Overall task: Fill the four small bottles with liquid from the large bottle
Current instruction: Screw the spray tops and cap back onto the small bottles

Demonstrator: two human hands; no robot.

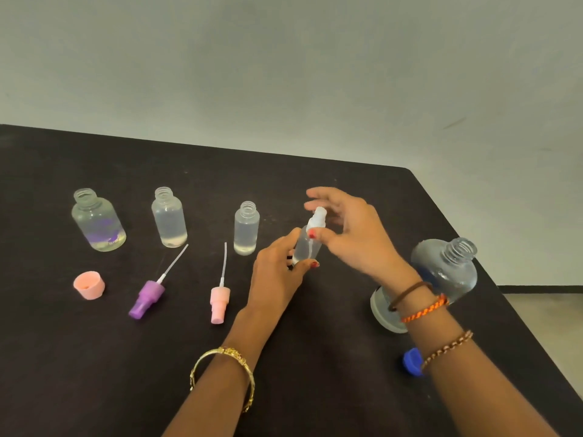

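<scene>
Small bottles stand in a row toward the far edge of the black tabletop [347, 389]: the leftmost small bottle [98, 219], bearing a purple print, the second small bottle [169, 217] and the third small bottle [246, 228] are upright, uncapped, apart from one another, and each contains clear liquid. The fourth small bottle [307, 244] is raised and tilted near the middle of the tabletop; the left hand [277, 275] grips its lower body with curled fingers and thumb. The right hand [350, 234] pinches the white spray top [318, 217] seated on that bottle's neck with thumb and forefinger, the remaining fingers spread. A peach cap [89, 285] lies in front of the leftmost bottle, a purple spray top [147, 298] in front of the second, and a pink spray top [220, 299] in front of the third, the two spray tops lying on their sides. The large bottle [448, 269], uncapped and clear, sits near the right edge, partly hidden behind the right wrist. A blue cap [412, 361] lies nearer the front, beside the right forearm.
</scene>
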